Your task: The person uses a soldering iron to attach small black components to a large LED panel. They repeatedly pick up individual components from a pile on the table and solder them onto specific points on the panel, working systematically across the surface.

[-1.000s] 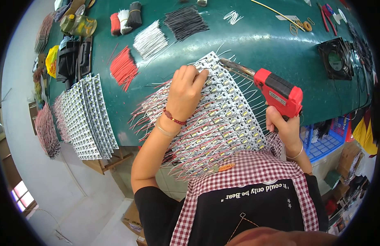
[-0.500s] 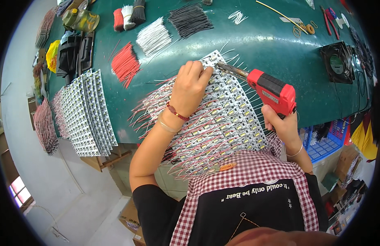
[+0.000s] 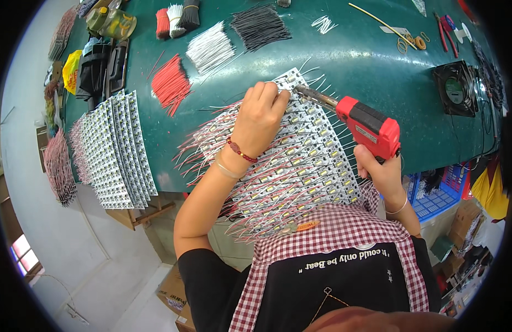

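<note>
A white circuit board panel [image 3: 323, 166] with many small yellow-centred parts lies in front of me, rows of red, white and black wires fringing it. Over its upper left, my left hand [image 3: 260, 113] is closed in a pinch close to the panel's far end; whatever the fingertips hold is hidden. My right hand [image 3: 377, 170] grips the handle of a red and black soldering gun [image 3: 372, 124]. Its metal tip points left and reaches the panel just beside my left fingertips.
Bundles of red wires [image 3: 171, 84], white wires [image 3: 210, 48] and black wires [image 3: 260, 29] lie farther back on the green table [image 3: 366, 72]. Stacked panels [image 3: 115, 155] overhang the left edge. A small fan [image 3: 454, 88] stands right, near pliers [image 3: 447, 36]. A blue crate [image 3: 433, 196] is below.
Both hands and the soldering gun hold nearly the same pose at the panel. The whole view has shifted very slightly.
</note>
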`<action>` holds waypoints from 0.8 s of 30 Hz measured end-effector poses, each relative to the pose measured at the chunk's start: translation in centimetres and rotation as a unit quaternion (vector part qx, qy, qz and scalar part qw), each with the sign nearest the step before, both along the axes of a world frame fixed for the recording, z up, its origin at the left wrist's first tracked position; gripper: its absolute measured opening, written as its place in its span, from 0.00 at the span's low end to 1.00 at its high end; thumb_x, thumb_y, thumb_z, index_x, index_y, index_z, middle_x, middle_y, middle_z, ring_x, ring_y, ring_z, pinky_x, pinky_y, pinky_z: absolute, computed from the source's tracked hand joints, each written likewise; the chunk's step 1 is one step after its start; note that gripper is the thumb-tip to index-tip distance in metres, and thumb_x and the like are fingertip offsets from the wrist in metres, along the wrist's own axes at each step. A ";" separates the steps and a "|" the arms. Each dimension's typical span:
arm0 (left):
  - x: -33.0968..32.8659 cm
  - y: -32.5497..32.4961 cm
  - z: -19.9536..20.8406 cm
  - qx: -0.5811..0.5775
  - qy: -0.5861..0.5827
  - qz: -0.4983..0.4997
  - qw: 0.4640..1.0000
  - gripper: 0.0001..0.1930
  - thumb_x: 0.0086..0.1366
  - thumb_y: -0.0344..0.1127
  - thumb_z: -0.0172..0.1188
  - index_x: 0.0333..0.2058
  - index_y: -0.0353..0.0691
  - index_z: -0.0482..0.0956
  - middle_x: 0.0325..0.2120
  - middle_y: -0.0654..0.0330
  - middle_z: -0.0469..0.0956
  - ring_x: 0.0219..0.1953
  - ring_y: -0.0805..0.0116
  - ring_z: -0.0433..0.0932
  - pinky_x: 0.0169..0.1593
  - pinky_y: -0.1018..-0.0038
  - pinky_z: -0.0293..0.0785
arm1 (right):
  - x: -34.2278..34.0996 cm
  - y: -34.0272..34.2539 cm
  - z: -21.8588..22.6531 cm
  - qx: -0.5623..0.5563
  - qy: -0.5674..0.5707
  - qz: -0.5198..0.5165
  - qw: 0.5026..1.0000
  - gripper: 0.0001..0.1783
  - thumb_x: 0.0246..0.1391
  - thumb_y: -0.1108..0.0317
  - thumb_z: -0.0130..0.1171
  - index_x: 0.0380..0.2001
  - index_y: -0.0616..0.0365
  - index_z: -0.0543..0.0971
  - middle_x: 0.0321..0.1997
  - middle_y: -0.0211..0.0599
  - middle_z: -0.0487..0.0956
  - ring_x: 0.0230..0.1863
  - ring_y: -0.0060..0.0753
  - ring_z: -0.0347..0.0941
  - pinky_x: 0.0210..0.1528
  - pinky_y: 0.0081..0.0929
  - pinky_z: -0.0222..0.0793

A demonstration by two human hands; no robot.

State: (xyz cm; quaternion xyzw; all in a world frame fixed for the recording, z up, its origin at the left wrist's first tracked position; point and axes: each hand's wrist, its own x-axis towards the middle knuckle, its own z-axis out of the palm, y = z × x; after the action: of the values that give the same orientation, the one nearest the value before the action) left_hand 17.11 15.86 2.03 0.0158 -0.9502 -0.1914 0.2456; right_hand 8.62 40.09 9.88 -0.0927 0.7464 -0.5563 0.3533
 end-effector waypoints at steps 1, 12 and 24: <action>0.0 0.0 0.0 -0.002 0.000 0.001 1.000 0.13 0.48 0.20 0.56 0.35 0.36 0.78 0.25 0.58 0.64 0.29 0.62 0.67 0.35 0.68 0.66 | -0.1 0.0 0.0 0.006 0.001 0.013 1.000 0.10 0.51 0.70 0.66 0.34 0.60 0.76 0.17 0.23 0.72 0.15 0.12 0.65 0.17 0.15 0.60; 0.0 0.1 -0.2 -0.011 0.008 0.005 1.000 0.13 0.48 0.21 0.56 0.34 0.37 0.79 0.25 0.59 0.65 0.29 0.63 0.68 0.34 0.69 0.65 | -0.1 0.0 1.0 -0.057 -0.004 -0.019 0.998 0.07 0.55 0.69 0.61 0.30 0.61 0.76 0.17 0.27 0.73 0.15 0.16 0.68 0.17 0.16 0.62; 0.4 0.2 1.4 -0.064 0.061 -0.011 0.996 0.13 0.47 0.24 0.59 0.35 0.39 0.80 0.24 0.62 0.66 0.29 0.65 0.67 0.33 0.70 0.63 | 0.6 2.1 0.2 -0.068 0.006 0.000 0.998 0.17 0.58 0.65 0.58 0.43 0.69 0.71 0.16 0.32 0.72 0.14 0.20 0.67 0.18 0.19 0.64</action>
State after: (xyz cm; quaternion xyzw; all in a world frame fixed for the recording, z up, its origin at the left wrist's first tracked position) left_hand 17.47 16.04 3.39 -0.0224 -0.9439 -0.1335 0.3012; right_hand 9.26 42.23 10.12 -0.1194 0.7090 -0.6051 0.3419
